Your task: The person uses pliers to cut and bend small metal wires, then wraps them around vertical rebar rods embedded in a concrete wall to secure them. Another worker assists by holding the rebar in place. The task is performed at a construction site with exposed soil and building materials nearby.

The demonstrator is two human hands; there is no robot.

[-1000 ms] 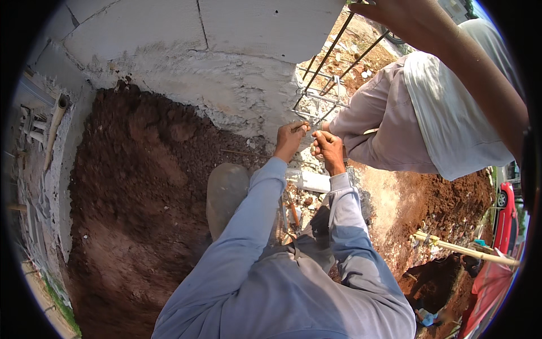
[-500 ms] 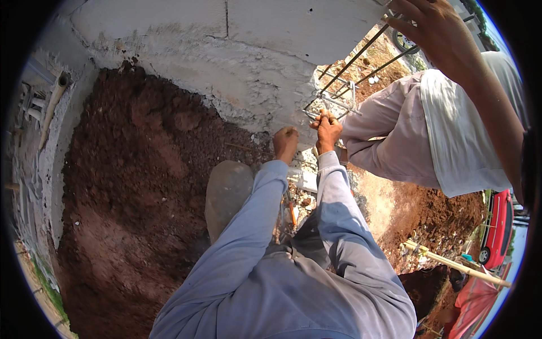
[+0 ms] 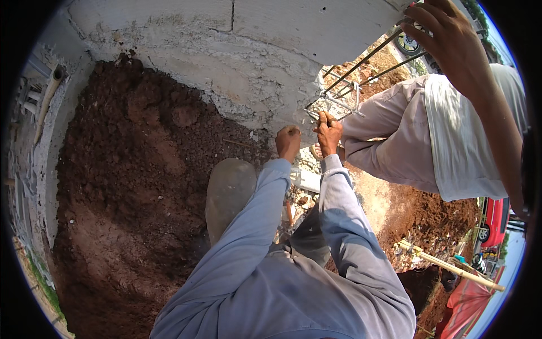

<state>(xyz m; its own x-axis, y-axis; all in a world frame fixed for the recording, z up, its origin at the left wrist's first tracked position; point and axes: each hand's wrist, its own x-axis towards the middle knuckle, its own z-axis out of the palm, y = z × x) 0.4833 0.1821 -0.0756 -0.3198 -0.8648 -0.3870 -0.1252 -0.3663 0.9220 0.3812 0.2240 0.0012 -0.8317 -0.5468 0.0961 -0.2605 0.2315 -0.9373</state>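
My left hand (image 3: 288,143) is closed, its knuckles up, close to the foot of the rough pale wall (image 3: 254,85). Whatever its fingers hold is hidden. Just to the right, my right hand (image 3: 328,134) is closed in a pinch at the lower end of a steel rebar cage (image 3: 363,63). Something thin may be between those fingers, but it is too small to make out. The cage's long bars slant up to the right, with a bent stirrup (image 3: 354,96) around them. At its upper end is a co-worker's hand (image 3: 449,39), fingers curled by the bars.
A co-worker's bent leg (image 3: 389,130) is close on the right. Dark red soil (image 3: 135,169) fills the left, with a thin rod (image 3: 248,146) on it. A bamboo pole (image 3: 451,265), a red car (image 3: 495,223) and a red sheet (image 3: 466,308) lie farther right.
The view has shifted slightly, so the wall and cage appear a little farther right. My hands keep nearly the same closed grips beside the cage's lower end.
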